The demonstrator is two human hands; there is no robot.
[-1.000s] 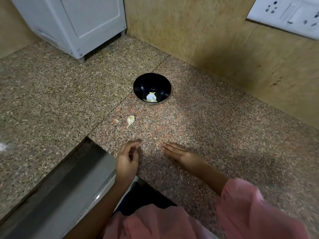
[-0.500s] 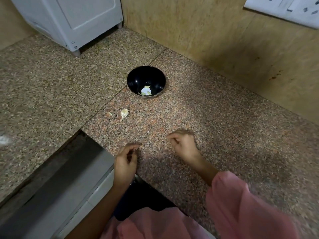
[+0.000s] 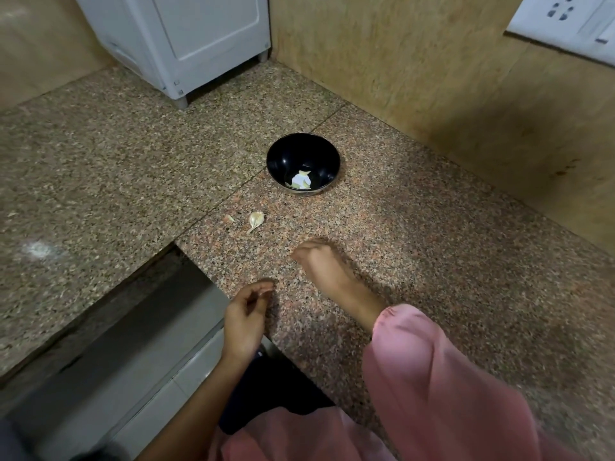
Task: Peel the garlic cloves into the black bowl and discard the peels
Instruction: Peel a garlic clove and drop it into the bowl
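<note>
The black bowl (image 3: 278, 151) stands on the granite counter near the back wall, with pale peeled garlic (image 3: 302, 181) at its bottom. An unpeeled garlic clove (image 3: 255, 219) lies on the counter in front of the bowl, and a small scrap of peel (image 3: 229, 218) lies just left of it. My right hand (image 3: 324, 266) is blurred, knuckles up and fingers curled under, a short way in front and to the right of the clove. Nothing shows in it. My left hand (image 3: 248, 314) hovers at the counter's front edge, fingers loosely curled, nothing visible in it.
A white appliance (image 3: 186, 38) stands at the back left corner. A tan wall runs along the back and right, with a white socket plate (image 3: 565, 21) at the top right. The granite counter (image 3: 432, 261) has a cut-out with a grey ledge (image 3: 133, 327) at the front left.
My right hand went from lying flat on the counter to curled, and has moved forward towards the clove. My left hand stayed at the counter edge.
</note>
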